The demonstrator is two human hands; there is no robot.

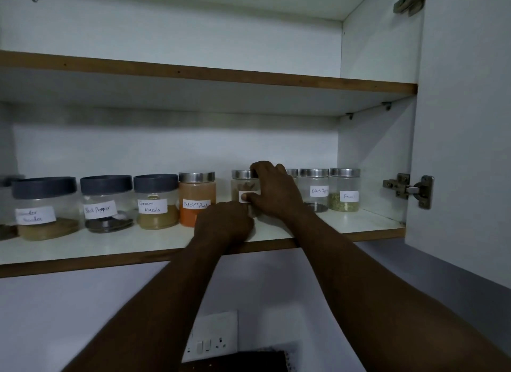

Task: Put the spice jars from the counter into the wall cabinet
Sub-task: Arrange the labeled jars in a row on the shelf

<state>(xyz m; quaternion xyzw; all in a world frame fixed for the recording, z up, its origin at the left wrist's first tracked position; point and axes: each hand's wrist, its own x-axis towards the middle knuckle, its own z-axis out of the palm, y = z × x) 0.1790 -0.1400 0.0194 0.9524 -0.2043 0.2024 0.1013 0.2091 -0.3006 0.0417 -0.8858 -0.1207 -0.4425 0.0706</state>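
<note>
The right hand grips a steel-lidded spice jar, thumb on its label, on the cabinet's lower shelf. The left hand sits at the jar's base, fingers hidden, so its grip cannot be told. Placement looks nearly done; the next move is probably to release without nudging the red chilli jar beside it.

Your spice jars stand upright in a row on the wall cabinet's lower shelf: dark-lidded jars at the left, a red chilli powder jar, then a fennel jar far right. Between them, your right hand grips a steel-lidded jar of brown pieces.
</note>
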